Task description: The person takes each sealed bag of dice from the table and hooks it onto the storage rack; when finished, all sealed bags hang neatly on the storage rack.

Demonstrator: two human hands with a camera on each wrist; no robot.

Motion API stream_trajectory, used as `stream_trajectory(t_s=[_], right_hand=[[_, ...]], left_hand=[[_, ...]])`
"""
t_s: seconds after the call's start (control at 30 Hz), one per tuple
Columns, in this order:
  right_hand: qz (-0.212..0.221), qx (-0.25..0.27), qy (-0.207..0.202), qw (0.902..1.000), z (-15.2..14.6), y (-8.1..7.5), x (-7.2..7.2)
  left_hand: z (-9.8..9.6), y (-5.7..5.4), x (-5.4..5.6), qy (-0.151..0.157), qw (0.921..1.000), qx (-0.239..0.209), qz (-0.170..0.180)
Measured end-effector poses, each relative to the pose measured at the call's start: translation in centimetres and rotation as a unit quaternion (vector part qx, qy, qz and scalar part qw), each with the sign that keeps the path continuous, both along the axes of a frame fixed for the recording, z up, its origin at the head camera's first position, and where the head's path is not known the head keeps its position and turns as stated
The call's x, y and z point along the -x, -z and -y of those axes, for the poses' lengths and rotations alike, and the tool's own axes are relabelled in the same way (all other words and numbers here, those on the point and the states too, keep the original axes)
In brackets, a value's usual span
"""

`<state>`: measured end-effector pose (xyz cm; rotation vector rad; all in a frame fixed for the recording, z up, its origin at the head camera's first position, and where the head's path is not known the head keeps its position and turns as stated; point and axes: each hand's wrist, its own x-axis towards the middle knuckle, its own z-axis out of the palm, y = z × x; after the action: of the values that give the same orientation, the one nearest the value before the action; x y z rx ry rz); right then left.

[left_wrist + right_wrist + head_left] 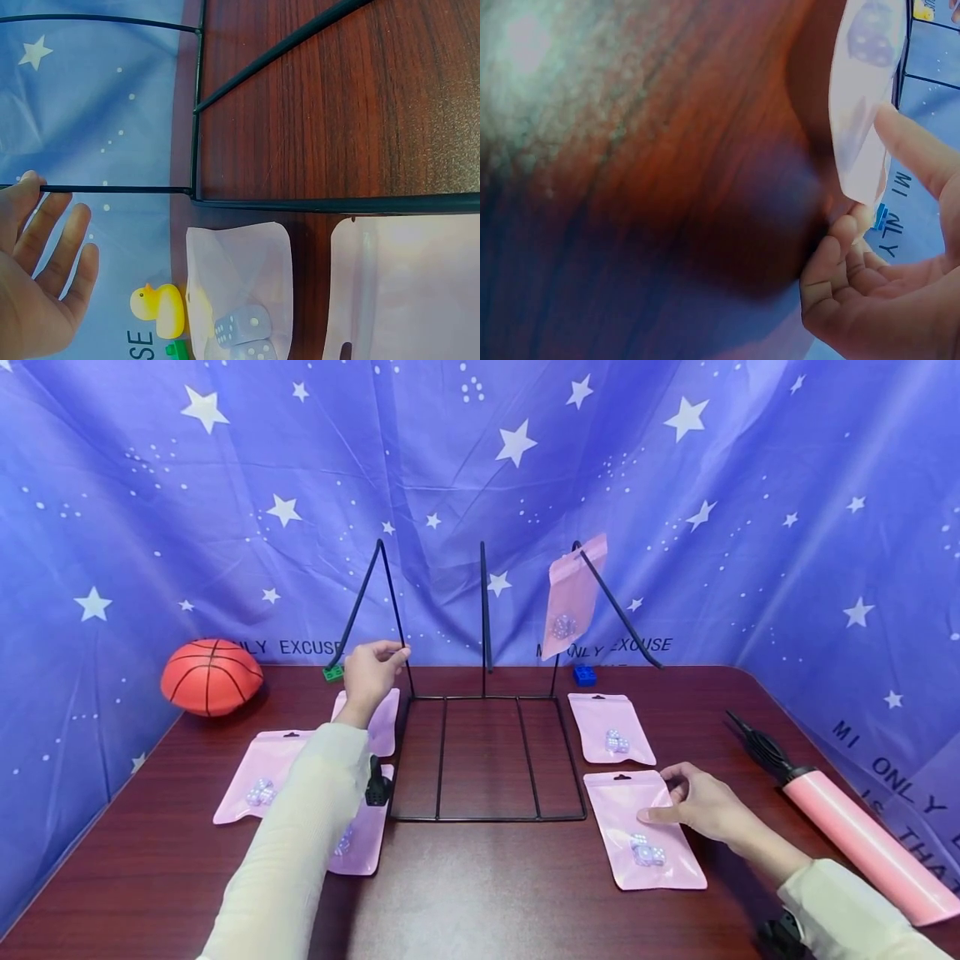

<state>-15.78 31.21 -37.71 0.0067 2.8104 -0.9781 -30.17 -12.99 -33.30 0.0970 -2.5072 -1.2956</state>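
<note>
Head view: left hand (pixel 372 677) pinches the black rack (pixel 484 610); right hand (pixel 701 807) pinches a pink bag (pixel 628 818) near its corner.

In front of the black metal-wire rack (pixel 487 818), the dark red-brown wooden desk (pixel 487 893) leaves a wide passage between the flat pink plastic pouches (pixel 630 814) at either side. The rack's middle prong (pixel 486 610) parts two free gaps; a hanging pink plastic pouch (pixel 574 593) intrudes on the right one. The pink cylindrical pump (pixel 862 839) flanks the right hand (pixel 701 806).
</note>
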Motion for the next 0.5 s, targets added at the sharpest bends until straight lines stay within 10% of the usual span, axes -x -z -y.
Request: stream_trajectory(t_s=[0.5], right_hand=[[0.070,0.118,-0.073,0.9878,-1.8,0.4,0.8]], left_hand=[[0.0,0.0,-0.1,0.000,1.0000,-0.002,0.007]])
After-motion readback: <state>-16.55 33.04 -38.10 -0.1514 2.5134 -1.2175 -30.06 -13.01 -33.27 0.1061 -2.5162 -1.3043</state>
